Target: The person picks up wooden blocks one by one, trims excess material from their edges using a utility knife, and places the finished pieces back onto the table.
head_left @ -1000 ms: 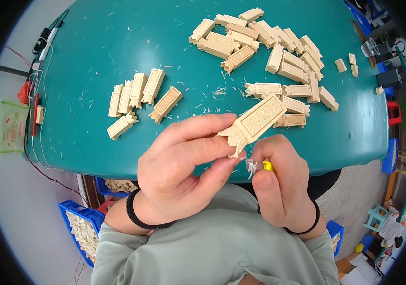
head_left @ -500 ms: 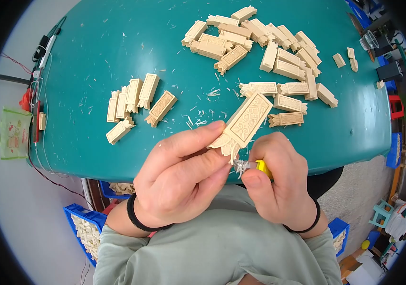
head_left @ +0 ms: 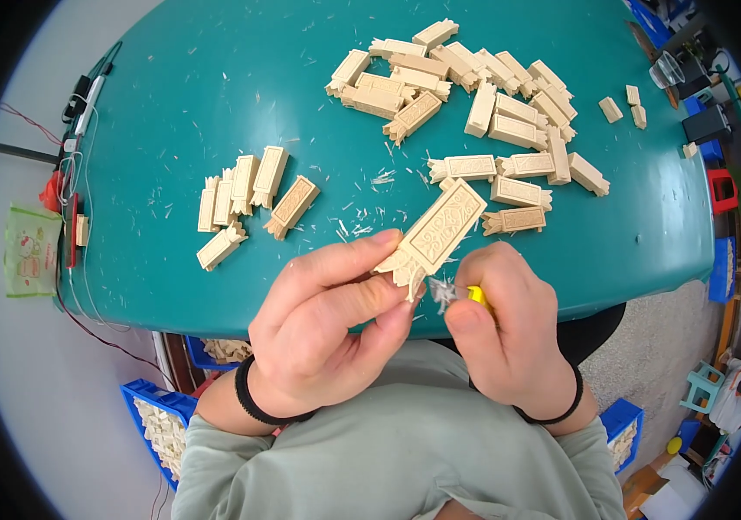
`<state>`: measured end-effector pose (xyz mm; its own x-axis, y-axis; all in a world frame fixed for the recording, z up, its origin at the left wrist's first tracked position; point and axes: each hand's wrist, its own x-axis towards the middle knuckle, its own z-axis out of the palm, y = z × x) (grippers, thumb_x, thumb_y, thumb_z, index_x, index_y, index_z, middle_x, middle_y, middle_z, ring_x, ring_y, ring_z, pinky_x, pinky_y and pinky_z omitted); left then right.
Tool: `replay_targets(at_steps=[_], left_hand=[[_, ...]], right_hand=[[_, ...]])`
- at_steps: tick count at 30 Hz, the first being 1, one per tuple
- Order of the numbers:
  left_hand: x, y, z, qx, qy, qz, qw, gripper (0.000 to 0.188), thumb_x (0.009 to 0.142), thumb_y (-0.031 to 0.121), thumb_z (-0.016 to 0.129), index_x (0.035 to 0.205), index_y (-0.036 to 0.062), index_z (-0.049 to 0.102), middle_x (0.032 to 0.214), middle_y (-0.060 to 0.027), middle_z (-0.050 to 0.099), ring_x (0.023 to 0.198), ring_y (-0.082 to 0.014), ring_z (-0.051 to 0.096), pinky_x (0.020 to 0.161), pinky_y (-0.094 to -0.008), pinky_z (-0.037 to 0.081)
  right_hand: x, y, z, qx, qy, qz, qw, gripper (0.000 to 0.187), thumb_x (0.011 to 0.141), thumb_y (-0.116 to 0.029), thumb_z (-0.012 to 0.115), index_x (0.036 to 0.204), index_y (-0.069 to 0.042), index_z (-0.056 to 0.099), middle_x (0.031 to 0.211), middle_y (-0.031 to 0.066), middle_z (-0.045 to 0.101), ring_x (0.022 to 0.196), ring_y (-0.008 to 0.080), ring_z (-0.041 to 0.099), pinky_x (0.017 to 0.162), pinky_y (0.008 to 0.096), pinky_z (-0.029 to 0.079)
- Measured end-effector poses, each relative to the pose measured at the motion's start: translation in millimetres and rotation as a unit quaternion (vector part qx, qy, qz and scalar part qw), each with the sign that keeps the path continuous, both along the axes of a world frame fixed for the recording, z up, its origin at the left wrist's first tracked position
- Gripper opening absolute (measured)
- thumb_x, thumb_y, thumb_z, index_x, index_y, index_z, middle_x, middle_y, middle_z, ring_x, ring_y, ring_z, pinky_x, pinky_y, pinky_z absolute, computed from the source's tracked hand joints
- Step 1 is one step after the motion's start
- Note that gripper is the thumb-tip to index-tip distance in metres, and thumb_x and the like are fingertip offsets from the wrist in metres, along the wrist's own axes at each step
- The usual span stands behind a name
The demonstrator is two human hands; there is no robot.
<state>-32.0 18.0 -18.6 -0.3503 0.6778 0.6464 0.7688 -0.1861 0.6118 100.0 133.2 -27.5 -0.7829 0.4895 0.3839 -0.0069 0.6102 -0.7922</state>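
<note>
Tilted above the table's near edge is a cream carved block (head_left: 445, 227) with a scroll-patterned panel and a jagged, petal-like lower end. My left hand (head_left: 323, 316) pinches it near that jagged end. My right hand (head_left: 509, 316) is closed around a yellow-handled utility knife (head_left: 477, 296), most of its handle hidden in the fingers. Pale shavings (head_left: 445, 293) cling about its blade, which sits just right of the block's jagged end with a small gap. Several similar carved blocks (head_left: 522, 130) lie grouped beyond my hands, and a smaller group (head_left: 244, 184) lies to the left.
Thin shavings (head_left: 353, 227) are scattered over the green table (head_left: 171, 95). Small plain blocks (head_left: 610, 109) lie at the far right. Blue bins (head_left: 162, 433) of cream pieces stand beside me. Cables and a power strip (head_left: 88, 108) run along the left edge.
The knife blade has come away from the block's jagged end, slightly to the right. The block has shifted a little left and down. Both hands keep their holds.
</note>
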Motion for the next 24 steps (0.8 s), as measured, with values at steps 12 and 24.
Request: replay_targets(at_steps=[12,24], left_hand=[[-14.1,-4.8,-12.7,-0.059,-0.094,-0.068,0.991,0.026,0.067,0.002,0.072,0.091,0.0002,0.061,0.111,-0.02,0.054,0.098,-0.027,0.058,0.076,-0.0336,0.051],[3.2,7.5,-8.4,-0.032,-0.363,-0.158,0.918,0.034,0.071,-0.005,0.063,0.103,-0.0014,0.051,0.102,-0.0119,0.048,0.092,-0.0175,0.049,0.078,-0.0269,0.043]], right_hand=[[6.5,3.5,3.1,-0.344,0.024,-0.07,0.936,0.021,0.081,-0.013,0.065,0.094,0.0,0.053,0.076,-0.0005,0.051,0.064,0.0033,0.043,0.053,0.0192,0.035],[11.4,5.4,5.4,-0.198,0.001,0.037,0.979,0.028,0.082,-0.026,0.061,0.093,-0.002,0.052,0.075,0.0086,0.054,0.059,0.0204,0.053,0.052,0.0276,0.042]])
